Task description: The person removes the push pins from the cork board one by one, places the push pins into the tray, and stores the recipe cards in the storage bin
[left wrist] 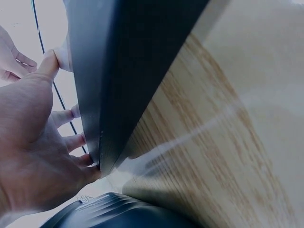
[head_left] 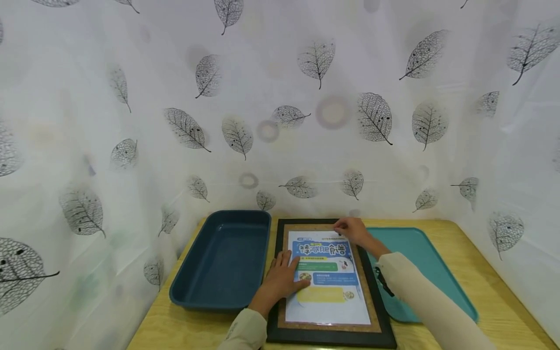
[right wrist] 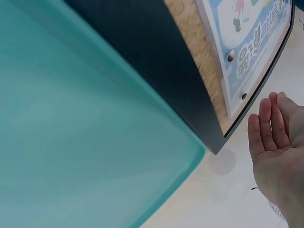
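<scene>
A black-framed cork board lies flat at the bottom centre of the head view with a printed poster pinned to it, between a dark blue bin on its left and a teal tray on its right — all on a wooden table. The left hand rests flat on the poster's left side, fingers straight and spread. The right hand sits at the poster's upper right corner, fingers bent down onto the board — whether they pinch anything I cannot tell.

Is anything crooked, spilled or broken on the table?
Nothing spilled or broken. The poster lies slightly tilted inside the cork board. The left hand rests flat on it, the right hand touches its top corner. The blue bin and teal tray sit neatly alongside.
</scene>
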`<state>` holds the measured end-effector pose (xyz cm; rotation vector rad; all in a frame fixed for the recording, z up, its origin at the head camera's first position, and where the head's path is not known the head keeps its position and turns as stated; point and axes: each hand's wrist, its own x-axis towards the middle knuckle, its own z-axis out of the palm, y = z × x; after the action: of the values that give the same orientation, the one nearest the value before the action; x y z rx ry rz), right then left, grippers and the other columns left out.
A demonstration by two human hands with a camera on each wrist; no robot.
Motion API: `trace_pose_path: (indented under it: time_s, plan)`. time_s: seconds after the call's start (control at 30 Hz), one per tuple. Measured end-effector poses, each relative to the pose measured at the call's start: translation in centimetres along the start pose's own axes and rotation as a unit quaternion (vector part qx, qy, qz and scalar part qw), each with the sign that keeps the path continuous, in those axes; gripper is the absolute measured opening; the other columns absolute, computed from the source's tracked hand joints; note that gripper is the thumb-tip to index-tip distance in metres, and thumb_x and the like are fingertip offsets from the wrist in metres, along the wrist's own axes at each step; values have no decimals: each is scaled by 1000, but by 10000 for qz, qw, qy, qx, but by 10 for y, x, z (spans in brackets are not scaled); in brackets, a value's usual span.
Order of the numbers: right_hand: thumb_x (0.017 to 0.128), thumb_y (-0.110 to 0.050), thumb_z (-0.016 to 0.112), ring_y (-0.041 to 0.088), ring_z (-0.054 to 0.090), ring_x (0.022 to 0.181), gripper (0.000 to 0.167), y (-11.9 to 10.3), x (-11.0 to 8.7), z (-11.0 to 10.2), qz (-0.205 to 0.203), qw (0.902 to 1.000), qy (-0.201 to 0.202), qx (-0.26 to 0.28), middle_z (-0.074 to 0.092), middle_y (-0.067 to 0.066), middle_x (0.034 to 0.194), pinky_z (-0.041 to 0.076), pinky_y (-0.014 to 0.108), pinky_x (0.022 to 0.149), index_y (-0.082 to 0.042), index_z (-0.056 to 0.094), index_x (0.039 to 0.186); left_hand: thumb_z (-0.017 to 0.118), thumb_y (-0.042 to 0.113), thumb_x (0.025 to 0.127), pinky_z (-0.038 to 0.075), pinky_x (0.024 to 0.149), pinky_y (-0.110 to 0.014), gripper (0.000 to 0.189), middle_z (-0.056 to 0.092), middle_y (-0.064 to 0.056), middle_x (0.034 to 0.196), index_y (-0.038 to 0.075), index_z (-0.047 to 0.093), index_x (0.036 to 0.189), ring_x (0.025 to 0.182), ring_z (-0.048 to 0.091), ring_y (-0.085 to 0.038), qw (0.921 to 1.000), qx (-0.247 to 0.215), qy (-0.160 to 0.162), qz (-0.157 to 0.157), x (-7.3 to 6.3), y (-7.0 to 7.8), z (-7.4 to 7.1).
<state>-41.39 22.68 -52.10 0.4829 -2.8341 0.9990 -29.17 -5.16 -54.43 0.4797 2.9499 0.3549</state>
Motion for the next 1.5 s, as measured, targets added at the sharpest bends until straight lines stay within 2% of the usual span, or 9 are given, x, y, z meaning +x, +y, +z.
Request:
trace_pose_path:
  time_s: [0.23,0.4,0.67,0.9,0.97,1.17,1.3,1.5]
  plan:
    - [97,-4,71,30,71,89,12,12,-3,-11,-145,9998,139,-58,75,14,96,59,47,81,4,77,105,65,63,96,22,125,-56,87,24,-17,170,13,38,162,157,17,-40,10000,-90,17,31,-2,0,-2]
    - [96,-4,73,30,72,85,11,22,-5,-17,-304,9991,263,-121,75,14,93,60,45,76,4,77,101,63,64,96,20,125,-56,88,21,-16,171,14,35,163,158,14,-40,10000,-20,-29,7,-2,-1,-1]
    - [95,-3,73,34,73,85,10,37,-11,-26,-342,9982,418,-272,76,17,92,60,49,77,5,77,98,63,64,96,23,124,-56,87,23,-17,170,13,38,162,157,17,-39,10000,11,-33,74,-3,0,-3]
    - [92,-4,74,27,71,77,10,46,-18,-37,-635,9964,556,-126,75,15,87,60,42,68,5,75,95,62,66,95,25,124,-55,89,23,-16,170,14,38,162,157,18,-39,9999,109,-2,64,-3,0,-3]
    - [93,-4,73,28,72,78,10,48,-19,-38,-548,9969,533,-171,75,16,88,60,42,69,6,75,95,62,66,95,25,124,-56,88,23,-16,170,14,38,162,157,18,-38,9999,114,-11,56,-2,0,-3]
    - [96,-1,71,37,72,88,11,51,-20,-39,55,9987,348,-364,75,21,95,60,50,79,8,74,100,61,67,96,24,124,-55,89,22,-16,170,14,37,163,158,17,-38,9999,152,-62,12,-3,0,-3]
    - [97,-3,71,36,72,89,13,53,-22,-40,359,9978,274,-483,75,22,96,60,50,81,9,73,101,61,67,96,23,125,-55,88,22,-16,171,15,37,163,158,16,-38,9998,177,-75,-11,-2,0,-3]
    - [96,-2,71,36,72,86,13,58,-28,-40,382,9977,183,-524,74,22,94,59,51,80,10,73,100,61,66,96,23,125,-55,87,22,-16,171,15,37,162,158,16,-38,9998,165,-103,-14,-3,1,-5]
